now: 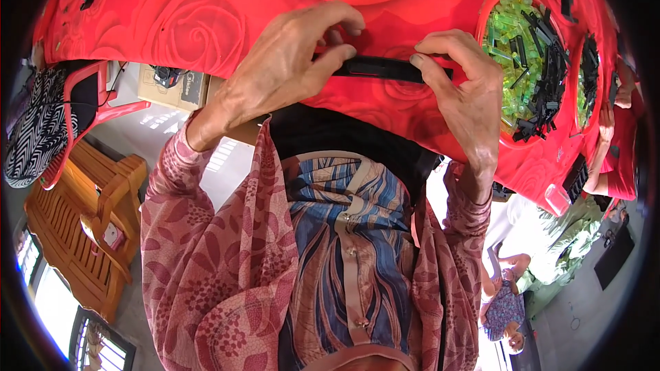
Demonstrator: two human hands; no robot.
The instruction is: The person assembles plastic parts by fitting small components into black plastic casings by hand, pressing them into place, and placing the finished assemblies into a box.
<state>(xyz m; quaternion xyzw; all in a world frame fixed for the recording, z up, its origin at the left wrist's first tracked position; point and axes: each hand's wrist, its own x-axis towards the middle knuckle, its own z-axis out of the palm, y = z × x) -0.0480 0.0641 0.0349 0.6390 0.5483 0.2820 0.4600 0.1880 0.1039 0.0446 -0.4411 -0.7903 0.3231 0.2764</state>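
Observation:
A long, narrow black plastic part (385, 69) lies across the edge of a table covered in a red rose-patterned cloth (192, 14). My left hand (289, 62) pinches its left end with thumb and fingertips. My right hand (460, 89) grips its right end, fingers curled over the top. Both forearms, in pink leaf-patterned sleeves, come up from below. The ends of the part are hidden under my fingers.
A red basin (489, 10) to the right holds several green translucent pieces and black parts. A second basin (588, 82) and another person's hand (608, 117) sit at the far right. A red chair (82, 110), a wooden bench (82, 220) and a cardboard box (172, 86) are at the left.

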